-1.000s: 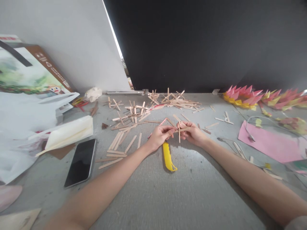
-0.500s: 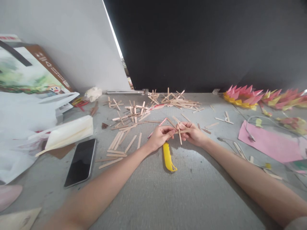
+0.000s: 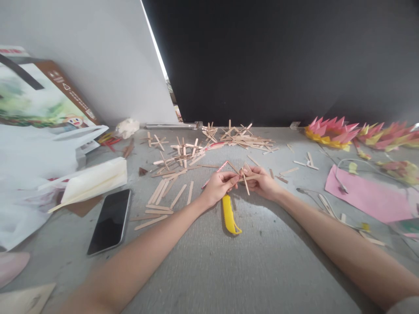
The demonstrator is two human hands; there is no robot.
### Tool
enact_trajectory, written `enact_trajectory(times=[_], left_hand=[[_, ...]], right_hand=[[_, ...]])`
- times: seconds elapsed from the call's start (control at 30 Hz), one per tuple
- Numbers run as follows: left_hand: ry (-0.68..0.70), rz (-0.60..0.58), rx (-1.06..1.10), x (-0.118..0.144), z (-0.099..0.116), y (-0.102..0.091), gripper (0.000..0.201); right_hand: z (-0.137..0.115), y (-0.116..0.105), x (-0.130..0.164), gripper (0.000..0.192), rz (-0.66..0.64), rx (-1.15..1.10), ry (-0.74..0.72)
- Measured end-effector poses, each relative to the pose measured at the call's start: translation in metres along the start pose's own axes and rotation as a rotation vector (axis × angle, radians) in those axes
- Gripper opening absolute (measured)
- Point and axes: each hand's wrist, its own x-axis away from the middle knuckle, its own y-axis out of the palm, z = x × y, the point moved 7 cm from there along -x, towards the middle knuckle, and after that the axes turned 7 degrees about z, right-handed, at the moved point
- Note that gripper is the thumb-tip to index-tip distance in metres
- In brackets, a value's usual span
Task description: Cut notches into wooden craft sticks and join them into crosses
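Observation:
My left hand and my right hand meet in the middle of the table. Between them they hold crossed wooden craft sticks, pinched in the fingertips of both. One stick points down towards me and another runs crosswise into my right fingers; how they are joined is too small to make out. A yellow utility knife lies on the table just below my left hand. Loose craft sticks are spread to the left of my hands.
Behind my hands lies a heap of craft sticks, with crossed-stick pieces beside it. A phone and a white plastic bag are on the left. Pink paper, a cable and folded-paper pieces are on the right.
The crossed sticks have turned slightly in my fingers, and my right fingers have shifted a little. My left hand and the things on the table look the same.

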Motion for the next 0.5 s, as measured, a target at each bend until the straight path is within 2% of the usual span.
enact_trajectory(times=[0.13,0.27,0.37,0.5], left_hand=[[0.009,0.049,0.049,0.000,0.001,-0.002,0.047],[0.074,0.227,0.128,0.000,0.008,-0.013,0.046],[0.111,0.351,0.152,0.003,0.012,-0.018,0.047],[0.142,0.384,0.127,0.008,0.017,-0.016,0.051]], right_hand=[[-0.003,-0.004,-0.002,0.033,0.049,-0.035,-0.049],[-0.013,-0.012,0.000,0.041,0.209,-0.025,-0.230],[-0.021,-0.015,0.011,0.048,0.338,0.149,-0.385],[-0.030,-0.005,0.035,0.033,0.494,0.510,-0.601]])
